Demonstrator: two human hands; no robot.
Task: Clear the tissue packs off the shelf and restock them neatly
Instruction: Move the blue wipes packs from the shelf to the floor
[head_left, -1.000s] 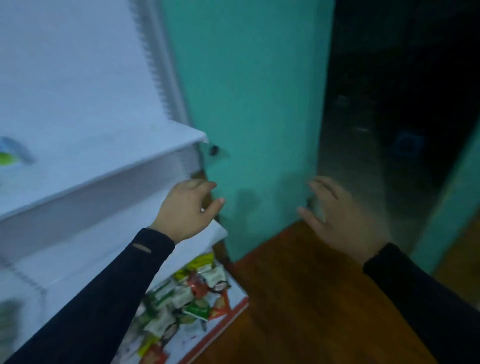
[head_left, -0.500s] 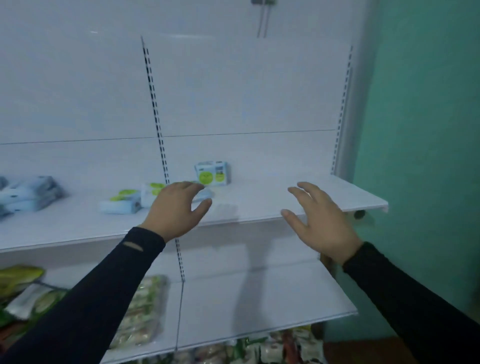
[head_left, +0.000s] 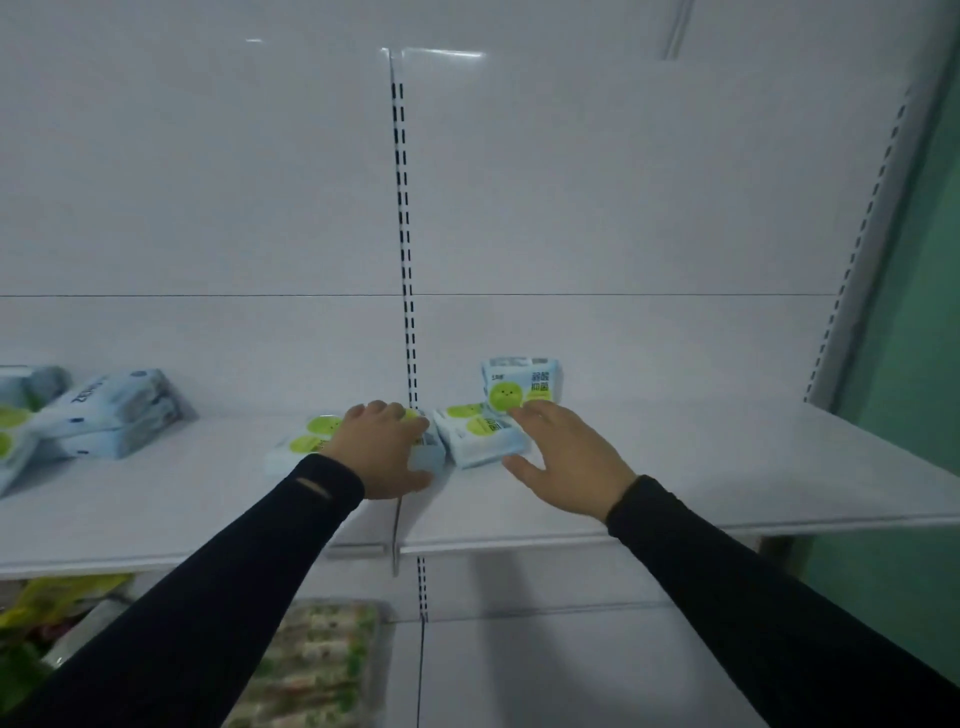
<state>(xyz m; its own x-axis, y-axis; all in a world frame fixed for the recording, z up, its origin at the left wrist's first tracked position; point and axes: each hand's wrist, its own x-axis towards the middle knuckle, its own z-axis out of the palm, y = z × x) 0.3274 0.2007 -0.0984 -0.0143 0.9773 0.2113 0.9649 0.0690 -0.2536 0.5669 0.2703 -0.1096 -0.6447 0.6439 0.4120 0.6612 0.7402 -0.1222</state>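
Note:
Several light blue tissue packs with green dots lie on the white shelf (head_left: 717, 467). My left hand (head_left: 382, 454) covers one flat tissue pack (head_left: 434, 458), fingers curled over its far side and thumb at its near edge. Another pack (head_left: 304, 441) pokes out to the left of that hand. My right hand (head_left: 563, 457) reaches with straight fingers and touches the right edge of a flat pack (head_left: 475, 439). Behind it one pack (head_left: 522, 384) stands upright against the back panel.
A loose stack of blue tissue packs (head_left: 111, 410) lies at the shelf's left end. On the lower shelf are a clear tray of snacks (head_left: 317, 660) and yellow-green bags (head_left: 57, 597). A slotted upright (head_left: 402, 234) splits the back panel. A green wall (head_left: 914, 312) borders the right.
The view swung from the floor and wall up to the shelf. Both hands moved forward from the shelf's front edge onto the tissue packs in the middle.

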